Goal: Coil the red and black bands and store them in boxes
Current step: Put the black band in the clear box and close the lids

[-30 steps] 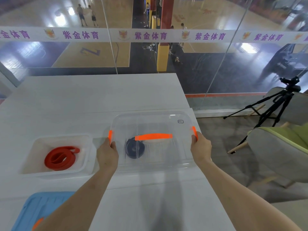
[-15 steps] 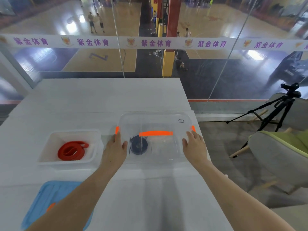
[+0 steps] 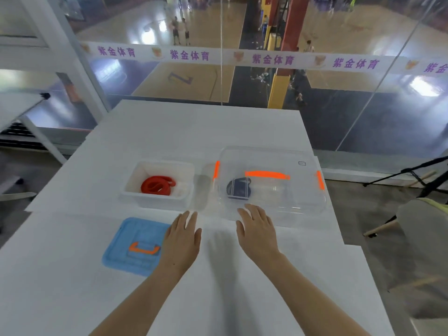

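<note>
blue lid (image 3: 126, 248) with an orange handle lies flat on the white table (image 3: 194, 132) at near left, and behind it is an open white box (image 3: 160, 202) with the coiled red band (image 3: 157, 185) inside. left hand (image 3: 181, 241) is palm down just right of the blue lid, fingers straight, slightly apart, holding nothing; right hand (image 3: 257, 234) is the same, fingertips right at the front wall of the clear box (image 3: 303, 197), can't tell if touching. clear box has its lid on with orange handle and side latches, coiled black band (image 3: 238, 187) inside at its left end; tripod (image 3: 424, 175) and chair (image 3: 426, 221) on the floor at far right.
</note>
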`<state>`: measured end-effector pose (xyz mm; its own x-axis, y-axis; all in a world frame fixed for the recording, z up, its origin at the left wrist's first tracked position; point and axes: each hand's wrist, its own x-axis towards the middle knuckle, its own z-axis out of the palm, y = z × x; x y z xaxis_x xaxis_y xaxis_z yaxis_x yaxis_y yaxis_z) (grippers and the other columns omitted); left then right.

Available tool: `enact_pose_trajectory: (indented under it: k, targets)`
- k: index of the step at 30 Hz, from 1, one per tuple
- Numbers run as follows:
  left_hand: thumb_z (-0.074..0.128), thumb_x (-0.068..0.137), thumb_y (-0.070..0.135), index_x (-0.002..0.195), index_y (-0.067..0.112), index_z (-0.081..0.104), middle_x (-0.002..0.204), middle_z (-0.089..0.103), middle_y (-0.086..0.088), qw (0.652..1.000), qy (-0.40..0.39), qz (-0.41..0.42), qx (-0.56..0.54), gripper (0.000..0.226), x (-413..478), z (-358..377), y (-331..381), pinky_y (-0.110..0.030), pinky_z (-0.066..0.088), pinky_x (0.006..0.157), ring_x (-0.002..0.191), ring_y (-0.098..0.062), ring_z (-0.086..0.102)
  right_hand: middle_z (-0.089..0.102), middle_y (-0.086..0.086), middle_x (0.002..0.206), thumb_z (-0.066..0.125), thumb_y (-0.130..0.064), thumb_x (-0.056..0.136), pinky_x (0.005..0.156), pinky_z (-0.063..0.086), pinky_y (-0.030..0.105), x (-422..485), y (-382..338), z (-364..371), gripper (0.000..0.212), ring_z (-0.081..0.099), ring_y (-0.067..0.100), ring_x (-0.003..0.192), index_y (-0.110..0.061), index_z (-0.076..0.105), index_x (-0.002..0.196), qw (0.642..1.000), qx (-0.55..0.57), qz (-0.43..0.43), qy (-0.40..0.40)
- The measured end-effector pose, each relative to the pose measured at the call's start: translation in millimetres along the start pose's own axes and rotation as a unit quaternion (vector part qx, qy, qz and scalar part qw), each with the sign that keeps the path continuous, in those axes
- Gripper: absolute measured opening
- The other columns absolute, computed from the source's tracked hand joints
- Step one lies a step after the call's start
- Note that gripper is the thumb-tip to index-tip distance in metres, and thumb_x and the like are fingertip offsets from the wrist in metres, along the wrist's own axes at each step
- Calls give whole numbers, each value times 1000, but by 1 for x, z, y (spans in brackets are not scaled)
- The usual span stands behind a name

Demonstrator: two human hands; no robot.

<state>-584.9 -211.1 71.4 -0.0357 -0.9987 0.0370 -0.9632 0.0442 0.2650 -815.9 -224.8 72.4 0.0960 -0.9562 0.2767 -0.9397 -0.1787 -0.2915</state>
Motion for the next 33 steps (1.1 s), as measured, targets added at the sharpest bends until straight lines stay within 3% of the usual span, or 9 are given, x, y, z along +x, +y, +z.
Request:
enact_pose_trajectory:
  k: [5,10,14,17,23,27,30,33]
  targets:
    - [75,90,26,135,11,63,133,66,-15,999,-32,-40,1,49,-26,4,-87,-53,55,89,119,-37,66,65,4,139,66,-27,95,100,54,41,-28,-73,47,36,61,25,129,-19,69,129,999,7,2,-49]
    - [54,102,35,151,18,46,154,48,-9,994,-84,-72,0,52,-17,2,-181,-48,44,107,138,-32,49,66,3,139,68,-25,94,97,56,42,-34,-147,101,36,62,26,128,-18,69,130,993,13,52,-103]
    - [59,99,32,145,16,53,145,57,-11,994,-95,-50,-11,49,-11,3,-249,-50,51,95,128,-34,58,60,4,145,61,-23,99,101,52,42,-32,-197,138,40,57,28,134,-16,63,138,983,11,110,-147]
    - [54,102,35,149,17,48,150,50,-12,989,-134,-55,-13,51,-5,8,-291,-48,48,100,134,-33,50,54,1,151,51,-25,103,106,48,38,-30,-220,164,44,50,24,137,-18,55,147,968,12,159,-192]
    - [43,106,29,157,15,29,160,33,-15,971,-220,-89,-39,55,18,27,-336,-44,42,108,143,-32,36,48,5,151,45,-30,106,104,50,39,-28,-236,197,49,46,26,136,-18,41,154,934,18,240,-266]
    - [45,104,22,156,10,28,150,38,-21,957,-253,-107,-90,56,33,50,-356,-43,46,100,131,-39,44,50,9,143,47,-31,105,103,50,43,-21,-235,219,53,49,31,131,-17,38,155,914,47,274,-295]
    - [48,104,20,157,10,27,147,42,-18,943,-271,-114,-154,58,36,58,-357,-35,44,93,128,-36,47,51,10,147,49,-28,105,102,51,41,-21,-236,233,52,48,32,133,-16,40,155,903,96,300,-292]
    - [51,103,22,159,17,25,149,38,-15,925,-269,-152,-221,61,32,57,-360,-41,46,99,130,-35,44,52,11,145,51,-24,103,103,51,40,-26,-238,236,47,48,31,131,-18,46,150,902,129,324,-256]
